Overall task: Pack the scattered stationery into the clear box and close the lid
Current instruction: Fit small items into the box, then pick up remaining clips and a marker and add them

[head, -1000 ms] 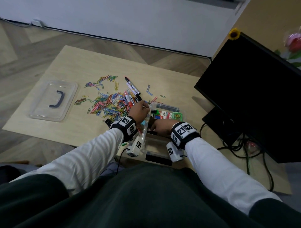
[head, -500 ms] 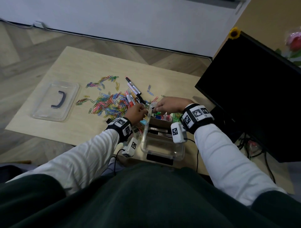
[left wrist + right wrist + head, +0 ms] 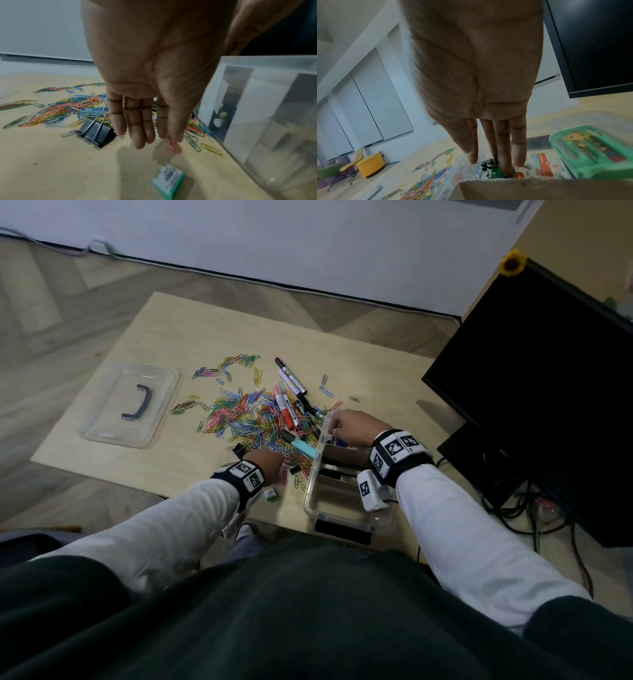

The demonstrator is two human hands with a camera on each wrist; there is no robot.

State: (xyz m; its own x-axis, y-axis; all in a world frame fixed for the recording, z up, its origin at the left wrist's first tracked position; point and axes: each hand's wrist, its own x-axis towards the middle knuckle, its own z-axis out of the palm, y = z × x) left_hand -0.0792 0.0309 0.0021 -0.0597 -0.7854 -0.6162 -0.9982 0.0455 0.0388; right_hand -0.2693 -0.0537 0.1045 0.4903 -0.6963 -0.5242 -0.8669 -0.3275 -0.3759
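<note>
- Lid point(image 3: 132, 405): lies flat on the table point(image 3: 191, 337), far left, well apart from the box. Judged light, stiff; take by its dark handle.
- Paper clips point(image 3: 246, 419): loose heap mid-table. Light, slippery; scoop them, don't pinch.
- Left hand point(image 3: 145, 117): grip released, fingers straight over clips, beside a black binder clip point(image 3: 96, 132).
- Clear box point(image 3: 346, 508): near table edge, open.
- Right hand point(image 3: 496, 146): fingers extended into the box, touching small clips; grip apparently released.

Clear glossy plastic box point(image 3: 310, 491) and lid point(image 3: 102, 419) sit on matt pale wood-grain table point(image 3: 171, 330) among coated wire paper clips point(image 3: 239, 416).
</note>
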